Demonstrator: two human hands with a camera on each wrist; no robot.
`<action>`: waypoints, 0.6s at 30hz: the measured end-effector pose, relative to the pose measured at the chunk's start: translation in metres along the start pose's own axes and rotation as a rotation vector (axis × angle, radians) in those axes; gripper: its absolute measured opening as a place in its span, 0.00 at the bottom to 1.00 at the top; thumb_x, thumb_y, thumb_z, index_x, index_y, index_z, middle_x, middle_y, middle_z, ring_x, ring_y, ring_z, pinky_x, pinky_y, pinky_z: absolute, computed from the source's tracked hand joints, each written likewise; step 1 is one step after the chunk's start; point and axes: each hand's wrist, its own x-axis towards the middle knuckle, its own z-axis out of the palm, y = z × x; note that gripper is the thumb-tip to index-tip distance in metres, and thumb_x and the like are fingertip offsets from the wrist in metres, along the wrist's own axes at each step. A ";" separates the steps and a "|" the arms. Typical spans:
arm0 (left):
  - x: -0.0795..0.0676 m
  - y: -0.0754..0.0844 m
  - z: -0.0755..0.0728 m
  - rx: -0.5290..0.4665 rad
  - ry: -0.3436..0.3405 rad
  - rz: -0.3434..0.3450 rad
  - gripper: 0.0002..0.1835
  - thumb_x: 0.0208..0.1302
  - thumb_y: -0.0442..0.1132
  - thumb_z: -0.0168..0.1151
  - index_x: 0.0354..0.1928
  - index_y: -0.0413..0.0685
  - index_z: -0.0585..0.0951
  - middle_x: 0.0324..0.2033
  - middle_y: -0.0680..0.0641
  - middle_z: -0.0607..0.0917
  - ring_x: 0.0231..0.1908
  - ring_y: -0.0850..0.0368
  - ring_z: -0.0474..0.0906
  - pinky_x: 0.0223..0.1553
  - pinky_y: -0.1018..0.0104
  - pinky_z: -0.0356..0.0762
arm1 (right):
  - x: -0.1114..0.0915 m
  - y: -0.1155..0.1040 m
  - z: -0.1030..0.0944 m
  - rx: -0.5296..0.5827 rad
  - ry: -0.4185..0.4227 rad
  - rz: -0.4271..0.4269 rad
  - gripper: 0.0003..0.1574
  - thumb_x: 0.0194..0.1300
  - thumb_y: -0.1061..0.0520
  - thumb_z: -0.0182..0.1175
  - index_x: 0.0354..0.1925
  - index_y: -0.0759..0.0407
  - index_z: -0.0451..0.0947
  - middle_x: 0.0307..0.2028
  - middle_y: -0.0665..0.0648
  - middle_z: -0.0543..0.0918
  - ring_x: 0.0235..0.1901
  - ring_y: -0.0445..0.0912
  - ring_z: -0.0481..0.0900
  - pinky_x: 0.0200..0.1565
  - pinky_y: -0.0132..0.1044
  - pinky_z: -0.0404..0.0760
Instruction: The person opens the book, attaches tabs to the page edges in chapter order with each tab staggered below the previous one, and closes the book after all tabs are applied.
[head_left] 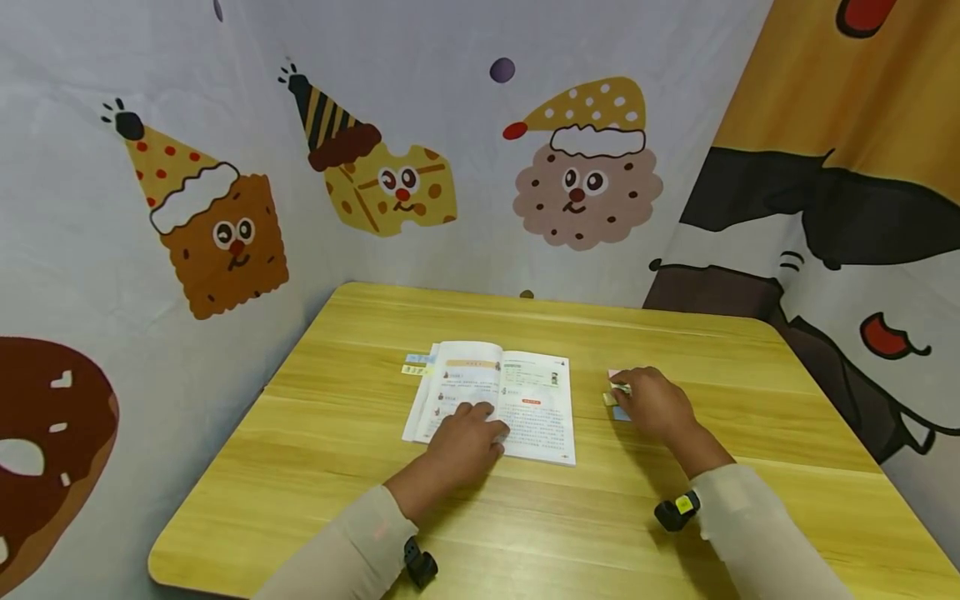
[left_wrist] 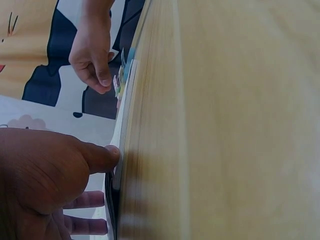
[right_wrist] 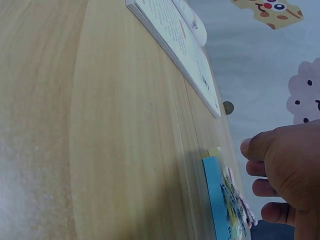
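Note:
An open book point(head_left: 536, 417) lies on the table with printed pages facing up. My left hand point(head_left: 461, 442) rests on its lower middle, fingers spread over the left page and the gutter; the left wrist view shows the thumb point(left_wrist: 105, 157) against the page edge. To the book's right lies a small pile of coloured sticky notes point(right_wrist: 222, 200), blue, yellow and pink, with printed patterns. My right hand point(head_left: 656, 404) hovers right over this pile, fingers loosely bent, and hides part of it. Nothing shows between its thumb and fingers in the right wrist view.
Blue and yellow sticky tabs point(head_left: 416, 369) stick out from the book's left edge. The wooden table point(head_left: 300, 500) meets a cartoon-printed curtain point(head_left: 465, 275) at its back and left side. A black wrist camera point(head_left: 675, 510) sits on the right sleeve.

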 end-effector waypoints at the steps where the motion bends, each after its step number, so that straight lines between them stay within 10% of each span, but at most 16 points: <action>1: 0.000 0.000 0.000 -0.002 -0.001 -0.002 0.15 0.63 0.49 0.60 0.51 0.61 0.82 0.56 0.47 0.75 0.52 0.46 0.70 0.41 0.53 0.73 | 0.000 0.001 0.000 -0.001 0.001 0.000 0.18 0.64 0.52 0.61 0.51 0.56 0.80 0.47 0.59 0.81 0.46 0.56 0.76 0.29 0.42 0.76; 18: 0.001 -0.001 0.000 -0.004 -0.005 0.002 0.15 0.63 0.49 0.60 0.51 0.61 0.82 0.56 0.47 0.74 0.52 0.46 0.70 0.41 0.53 0.74 | 0.005 0.011 0.005 0.007 0.000 0.004 0.16 0.64 0.53 0.60 0.49 0.55 0.81 0.47 0.57 0.81 0.47 0.56 0.76 0.34 0.47 0.78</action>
